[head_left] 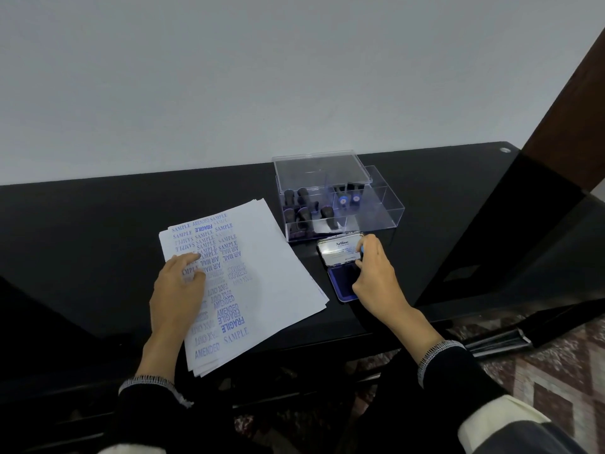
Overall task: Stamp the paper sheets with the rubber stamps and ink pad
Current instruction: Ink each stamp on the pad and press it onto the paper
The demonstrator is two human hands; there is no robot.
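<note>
Fingers [368, 249] curled over ink pad [342, 278]

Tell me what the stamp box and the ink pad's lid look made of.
The clear rectangular stamp box looks like rigid transparent plastic, likely acrylic: the dark stamps show through its glossy walls. The shiny silver ink pad lid seems to be metal, though plated plastic is possible: it reflects light like a mirror.

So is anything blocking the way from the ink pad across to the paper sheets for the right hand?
Nothing visible does. The right hand is at the open ink pad, and only bare black table lies between the pad and the sheets. The left hand rests on the sheets' left side, leaving the unstamped right part free.
</note>
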